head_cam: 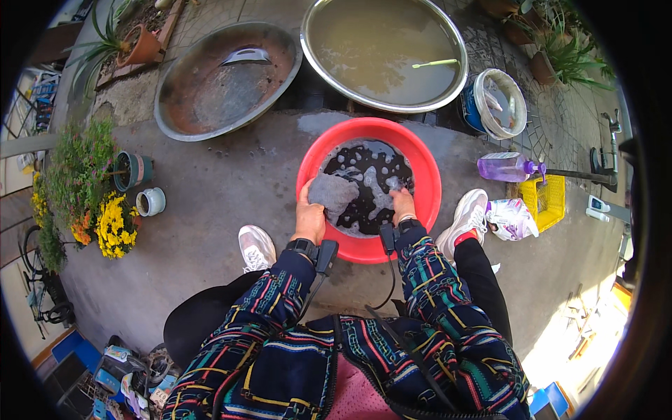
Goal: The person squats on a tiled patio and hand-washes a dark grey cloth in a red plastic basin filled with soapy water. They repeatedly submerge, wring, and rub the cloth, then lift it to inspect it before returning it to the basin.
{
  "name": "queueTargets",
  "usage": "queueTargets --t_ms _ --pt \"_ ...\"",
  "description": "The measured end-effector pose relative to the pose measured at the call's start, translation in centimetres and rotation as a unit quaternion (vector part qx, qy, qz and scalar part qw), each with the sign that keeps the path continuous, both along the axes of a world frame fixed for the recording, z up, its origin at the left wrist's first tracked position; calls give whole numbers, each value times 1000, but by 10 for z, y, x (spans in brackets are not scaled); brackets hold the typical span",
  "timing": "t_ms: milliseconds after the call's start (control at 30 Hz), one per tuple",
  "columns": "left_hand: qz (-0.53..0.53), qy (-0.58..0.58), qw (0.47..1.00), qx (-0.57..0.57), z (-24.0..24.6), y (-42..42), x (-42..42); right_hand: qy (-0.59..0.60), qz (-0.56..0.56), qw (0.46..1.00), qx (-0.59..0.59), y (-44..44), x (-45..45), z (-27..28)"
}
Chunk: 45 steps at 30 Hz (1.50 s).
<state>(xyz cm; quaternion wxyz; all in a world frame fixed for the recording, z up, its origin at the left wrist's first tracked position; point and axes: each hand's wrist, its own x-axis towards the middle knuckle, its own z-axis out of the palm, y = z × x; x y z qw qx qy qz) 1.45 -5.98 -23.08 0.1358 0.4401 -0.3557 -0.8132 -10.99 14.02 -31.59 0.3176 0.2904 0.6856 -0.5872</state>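
Note:
A red plastic basin [426,173] stands on the ground between my feet, with dark, sudsy water [359,197] in it. My left hand [310,216] grips a wet grey cloth [333,195] at the basin's left side, the thumb along its edge. At the right side of the basin my right hand [403,203] reaches to the water, its fingers bent beside a clump of foam [394,182]. Those fingertips are partly hidden, and I cannot tell whether they hold anything.
Beyond the basin stand a wide metal tub of murky water [386,107], a tilted metal basin [181,134] and a bucket [499,135]. To the right are a purple pump bottle [501,167], a plastic bag [510,219] and a yellow basket [554,210]. Potted flowers [114,226] stand left.

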Motion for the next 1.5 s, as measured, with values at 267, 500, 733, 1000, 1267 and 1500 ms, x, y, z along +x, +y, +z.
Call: queueTargets --t_ms 267,500,733,1000,1267,1500 --pt "-3 -5 998 63 -12 4 -6 -24 163 962 -216 -26 -3 57" --pt "-32 -19 999 8 -13 2 -5 204 205 901 325 -5 -6 3" --pt "-49 0 997 54 -5 3 -8 -30 119 934 -335 -36 16 60" --pt "-82 130 973 170 48 7 -14 -144 3 969 -203 -35 23 119" --pt "-144 54 987 52 127 6 -3 -113 -140 894 -411 -44 30 157" --pt "-159 179 933 270 151 9 -6 150 -36 909 -387 -59 62 233"
